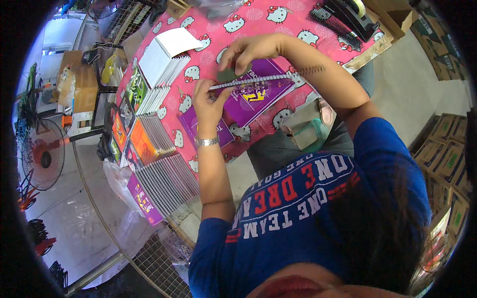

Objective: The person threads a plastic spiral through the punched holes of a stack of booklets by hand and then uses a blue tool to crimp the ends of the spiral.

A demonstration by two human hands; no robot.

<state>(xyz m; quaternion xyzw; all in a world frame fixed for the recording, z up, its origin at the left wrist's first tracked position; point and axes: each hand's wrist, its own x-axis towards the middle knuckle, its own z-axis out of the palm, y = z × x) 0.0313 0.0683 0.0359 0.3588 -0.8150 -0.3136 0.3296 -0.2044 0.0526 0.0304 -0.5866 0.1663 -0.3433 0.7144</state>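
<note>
Purple notebook lies on the pink counter before me. My left hand pinches one end of its wire spiral, my right hand grips a dark pad on it. Finished stacks wait left; this binding seems almost done.

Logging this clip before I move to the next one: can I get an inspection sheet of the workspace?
Surface: table under a pink cartoon-cat cloth.
Job's things: purple notebook with a wire spiral along its edge; dark green pad.
Clutter: notebook stacks at left; tape dispenser; black combs.
Hands: left hand pinches the spiral's end; right hand presses the pad by the spiral.
Cables: nothing seen.
Surroundings: floor fan; cardboard boxes.
</note>
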